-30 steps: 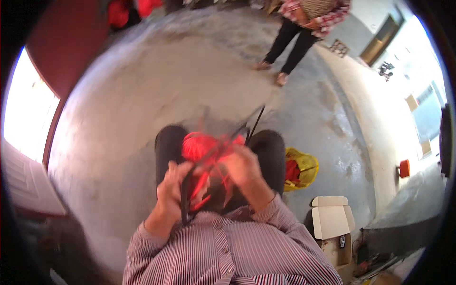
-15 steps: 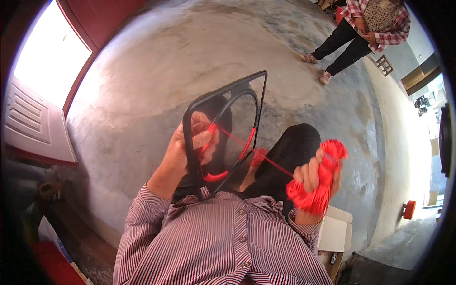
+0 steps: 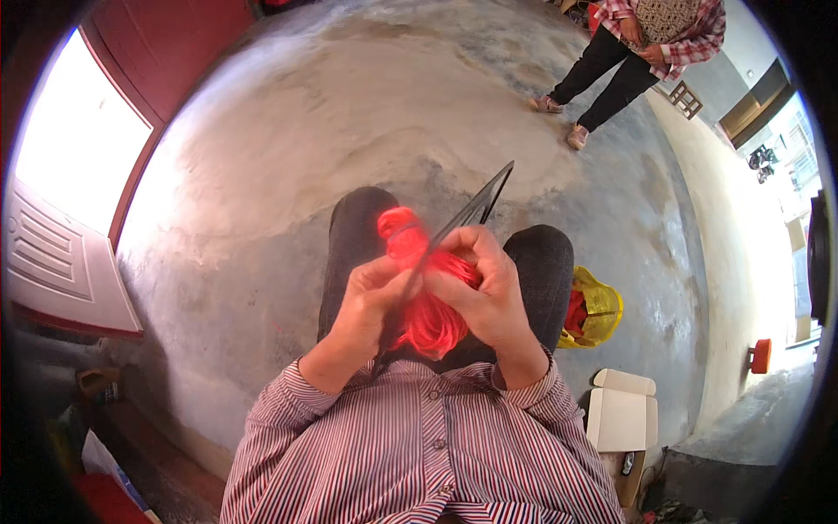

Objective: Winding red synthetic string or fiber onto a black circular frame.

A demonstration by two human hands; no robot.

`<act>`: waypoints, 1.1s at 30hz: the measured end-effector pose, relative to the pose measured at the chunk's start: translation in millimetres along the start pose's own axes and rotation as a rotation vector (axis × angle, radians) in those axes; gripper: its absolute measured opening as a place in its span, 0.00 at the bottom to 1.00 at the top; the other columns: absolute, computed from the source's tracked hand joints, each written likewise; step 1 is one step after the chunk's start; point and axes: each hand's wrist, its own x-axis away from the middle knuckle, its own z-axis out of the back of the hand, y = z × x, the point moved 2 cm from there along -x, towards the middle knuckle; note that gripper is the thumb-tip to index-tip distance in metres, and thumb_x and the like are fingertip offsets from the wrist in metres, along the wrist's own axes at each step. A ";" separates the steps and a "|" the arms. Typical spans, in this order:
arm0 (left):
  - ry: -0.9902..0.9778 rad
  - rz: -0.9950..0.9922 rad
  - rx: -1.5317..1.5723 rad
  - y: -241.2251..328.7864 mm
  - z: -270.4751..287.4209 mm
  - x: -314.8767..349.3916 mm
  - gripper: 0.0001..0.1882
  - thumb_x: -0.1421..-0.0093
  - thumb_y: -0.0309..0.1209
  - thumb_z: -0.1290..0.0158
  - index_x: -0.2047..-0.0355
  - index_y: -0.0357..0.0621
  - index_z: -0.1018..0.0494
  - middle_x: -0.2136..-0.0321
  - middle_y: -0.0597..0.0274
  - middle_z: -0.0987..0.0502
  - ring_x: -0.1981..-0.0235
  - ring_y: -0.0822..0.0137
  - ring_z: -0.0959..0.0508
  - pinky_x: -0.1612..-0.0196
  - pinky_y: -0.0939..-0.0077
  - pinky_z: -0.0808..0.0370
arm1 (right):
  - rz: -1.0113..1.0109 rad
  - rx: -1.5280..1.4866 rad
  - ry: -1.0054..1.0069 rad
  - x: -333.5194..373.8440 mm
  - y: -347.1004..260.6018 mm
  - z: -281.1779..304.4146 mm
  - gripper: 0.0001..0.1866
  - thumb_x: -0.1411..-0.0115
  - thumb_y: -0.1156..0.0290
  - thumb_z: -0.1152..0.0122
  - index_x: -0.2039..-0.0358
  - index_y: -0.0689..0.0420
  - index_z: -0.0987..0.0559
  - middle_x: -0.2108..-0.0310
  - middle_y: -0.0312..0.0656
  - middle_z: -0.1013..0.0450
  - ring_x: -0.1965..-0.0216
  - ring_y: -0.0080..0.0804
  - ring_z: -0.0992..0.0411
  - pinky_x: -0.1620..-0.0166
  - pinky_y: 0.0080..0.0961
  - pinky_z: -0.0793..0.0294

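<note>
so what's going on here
A seated person's left hand and right hand meet over the lap at a hank of red cord and a thin black frame. The right grips the hank; the left's exact hold is unclear. Another person stands ahead; a yellow basket sits beside the right knee.

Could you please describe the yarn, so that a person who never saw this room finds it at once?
Find the striped shirt at the bottom centre, then go up to the dark trousers. Over them, between the left hand and the right hand, is the yarn. It is a bundle of bright red strands, unlike the thin black frame crossing it.
</note>
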 end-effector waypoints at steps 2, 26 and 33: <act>-0.154 -0.015 0.195 0.0 14.2 -3.2 0.20 0.40 0.33 0.51 0.51 0.34 0.31 0.56 0.57 0.25 0.56 0.69 0.25 0.52 0.76 0.29 | -0.023 -0.425 -0.190 -2.4 28.4 14.2 0.22 0.45 0.69 0.38 0.51 0.62 0.30 0.65 0.42 0.25 0.61 0.24 0.28 0.55 0.24 0.31; 0.063 -0.054 0.013 38.3 20.7 -4.8 0.24 0.45 0.35 0.43 0.51 0.45 0.40 0.76 0.58 0.30 0.86 0.73 0.32 0.87 0.82 0.40 | 0.360 -1.121 -0.458 30.3 1.4 61.8 0.29 0.40 0.40 0.55 0.59 0.57 0.37 0.87 0.37 0.34 0.86 0.28 0.33 0.69 0.31 0.36; 0.112 -0.062 0.036 35.0 32.0 -0.4 0.18 0.42 0.34 0.46 0.56 0.39 0.35 0.72 0.56 0.28 0.83 0.72 0.30 0.85 0.82 0.37 | -0.078 -1.052 0.135 24.2 61.4 79.8 0.19 0.36 0.53 0.53 0.60 0.56 0.30 0.78 0.36 0.30 0.78 0.31 0.30 0.59 0.31 0.29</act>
